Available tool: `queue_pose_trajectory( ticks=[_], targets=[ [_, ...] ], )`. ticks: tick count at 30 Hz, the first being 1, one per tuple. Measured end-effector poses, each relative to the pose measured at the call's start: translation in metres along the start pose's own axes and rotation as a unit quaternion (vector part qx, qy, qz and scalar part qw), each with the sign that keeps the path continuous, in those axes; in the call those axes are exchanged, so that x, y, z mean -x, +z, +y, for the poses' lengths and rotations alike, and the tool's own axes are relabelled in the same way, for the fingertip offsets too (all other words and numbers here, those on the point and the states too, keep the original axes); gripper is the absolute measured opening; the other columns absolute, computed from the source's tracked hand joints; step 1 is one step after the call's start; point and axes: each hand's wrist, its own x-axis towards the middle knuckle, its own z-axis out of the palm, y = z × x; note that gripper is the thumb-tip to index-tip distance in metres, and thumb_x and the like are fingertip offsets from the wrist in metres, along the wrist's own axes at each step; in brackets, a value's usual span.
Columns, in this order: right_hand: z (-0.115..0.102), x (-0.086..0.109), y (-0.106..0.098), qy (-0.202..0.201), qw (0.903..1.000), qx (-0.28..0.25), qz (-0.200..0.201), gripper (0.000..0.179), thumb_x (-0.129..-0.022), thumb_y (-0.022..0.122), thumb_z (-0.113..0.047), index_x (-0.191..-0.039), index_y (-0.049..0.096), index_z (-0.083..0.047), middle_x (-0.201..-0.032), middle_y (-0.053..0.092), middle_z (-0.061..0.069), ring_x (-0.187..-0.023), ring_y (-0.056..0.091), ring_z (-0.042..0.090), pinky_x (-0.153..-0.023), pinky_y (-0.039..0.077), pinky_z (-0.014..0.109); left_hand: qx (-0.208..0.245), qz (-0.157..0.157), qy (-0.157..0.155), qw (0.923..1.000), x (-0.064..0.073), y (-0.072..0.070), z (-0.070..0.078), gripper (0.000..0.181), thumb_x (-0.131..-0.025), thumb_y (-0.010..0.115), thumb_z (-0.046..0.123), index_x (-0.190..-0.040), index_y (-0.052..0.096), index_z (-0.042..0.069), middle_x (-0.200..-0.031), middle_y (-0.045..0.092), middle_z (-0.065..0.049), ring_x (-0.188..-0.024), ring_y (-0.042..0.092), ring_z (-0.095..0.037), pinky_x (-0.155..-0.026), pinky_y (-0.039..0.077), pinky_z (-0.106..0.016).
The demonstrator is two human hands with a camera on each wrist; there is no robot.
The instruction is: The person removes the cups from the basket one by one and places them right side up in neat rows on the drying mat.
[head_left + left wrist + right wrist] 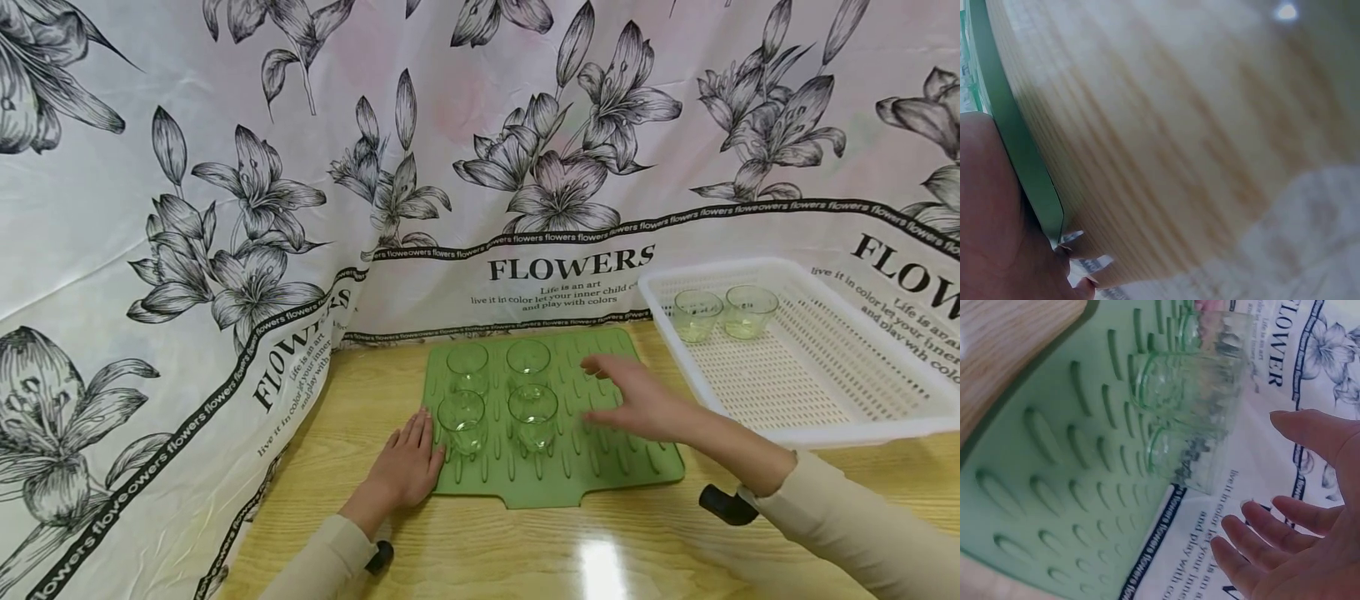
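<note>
A green drying mat (630, 462) with raised ridges lies on the table. Several clear glasses stand upright on its left half, among them a front right glass (533, 421), a front left glass (462, 425) and a back right glass (528, 360). My left hand (407, 467) rests at the mat's left edge, fingers stretched forward along it; in the left wrist view part of that hand (997, 212) lies against the green rim. Above the mat's right side hovers my right hand (648, 404), thumb and fingers spread apart, holding nothing. The right wrist view shows those fingers (1254, 540) apart from the glasses.
A white perforated plastic basket (795, 433) stands to the right of the mat, with two clear glasses (750, 315) at its back left. Behind everything hangs a flower-printed cloth (420, 292), which also runs down the left side. The wooden table (480, 550) shows in front.
</note>
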Motion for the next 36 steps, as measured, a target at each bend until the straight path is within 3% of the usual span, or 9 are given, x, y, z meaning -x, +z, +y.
queue_pose_trajectory(
  ticks=[10, 14, 36],
  targets=[
    [0.002, 0.010, -0.027, 0.006, 0.9995, 0.029, -0.009, 0.058, -0.091, 0.078, -0.020, -0.138, 0.054, 0.007, -0.134, 0.061, 0.025, -0.125, 0.056, 0.046, -0.105, 0.044, 0.063, 0.006, 0.006, 0.008, 0.9999, 0.001, -0.004, 0.001, 0.066, -0.113, 0.030, 0.039, -0.161, 0.021, -0.005, -0.169, 0.015, -0.021, -0.155, 0.018, -0.038, -0.122, 0.022, -0.057],
    [0.005, 0.014, -0.038, 0.000, 0.9992, 0.040, -0.004, 0.054, -0.091, 0.078, -0.017, -0.135, 0.056, 0.006, -0.131, 0.063, 0.024, -0.123, 0.058, 0.045, -0.102, 0.046, 0.063, 0.000, -0.006, 0.001, 1.0000, 0.001, -0.003, 0.001, 0.067, -0.113, 0.025, 0.042, -0.162, 0.016, -0.003, -0.170, 0.011, -0.019, -0.156, 0.014, -0.036, -0.124, 0.020, -0.056],
    [0.038, 0.028, -0.100, 0.026, 0.9933, 0.111, 0.023, 0.058, -0.092, 0.079, -0.020, -0.136, 0.054, 0.007, -0.128, 0.063, 0.028, -0.117, 0.060, 0.048, -0.095, 0.048, 0.066, 0.000, 0.000, 0.004, 1.0000, 0.001, 0.000, 0.000, 0.067, -0.113, 0.025, 0.041, -0.162, 0.017, -0.004, -0.170, 0.012, -0.019, -0.156, 0.015, -0.037, -0.123, 0.021, -0.057]
  ],
)
